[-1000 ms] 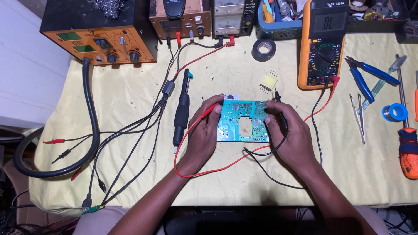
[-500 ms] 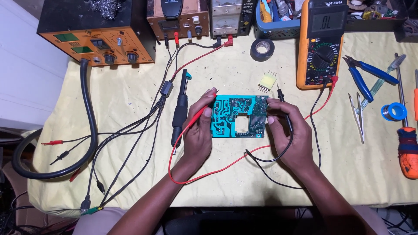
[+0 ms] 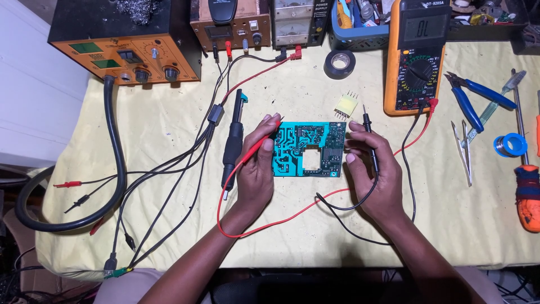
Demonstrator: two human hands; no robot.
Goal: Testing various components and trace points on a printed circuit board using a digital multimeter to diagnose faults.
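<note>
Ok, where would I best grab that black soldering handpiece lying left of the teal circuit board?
Likely the thick black barrel of the black soldering handpiece, taken from its left side. It lies flat, lengthwise up the yellow cloth, and the left hand with the red probe crowds its right side.

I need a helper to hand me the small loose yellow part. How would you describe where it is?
Start at the orange multimeter at the table's back. Just left of its lower end, above the teal circuit board, lies the small yellow transformer, the only yellow block with thin metal pins.
</note>
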